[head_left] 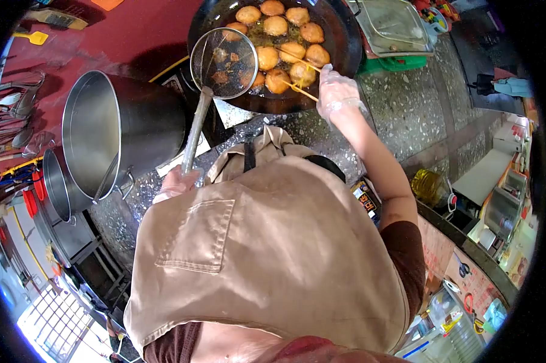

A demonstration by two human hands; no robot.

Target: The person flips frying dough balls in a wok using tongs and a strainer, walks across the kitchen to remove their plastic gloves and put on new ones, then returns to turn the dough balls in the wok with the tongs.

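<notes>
My right hand (339, 92), in a clear plastic glove, grips a pair of yellowish chopsticks (304, 91). Their tips reach among round golden-brown fried balls (275, 25) in a large dark wok (345, 36) of oil. One paler ball (302, 74) lies between the two sticks; whether they pinch it I cannot tell. Low on the left, my gloved left hand (179, 182) is closed around the long handle of a mesh strainer (224, 63). The strainer's round head is over the wok's left side, with several balls seen through its mesh. My apron partly hides the left hand.
A tall metal pot (155, 115) stands left of the wok, beside a smaller pot (56, 181). A lidded tray (394, 27) sits on something green to the right. An oil bottle (429, 187) stands at the speckled counter's (406, 103) right edge. Utensils hang at far left.
</notes>
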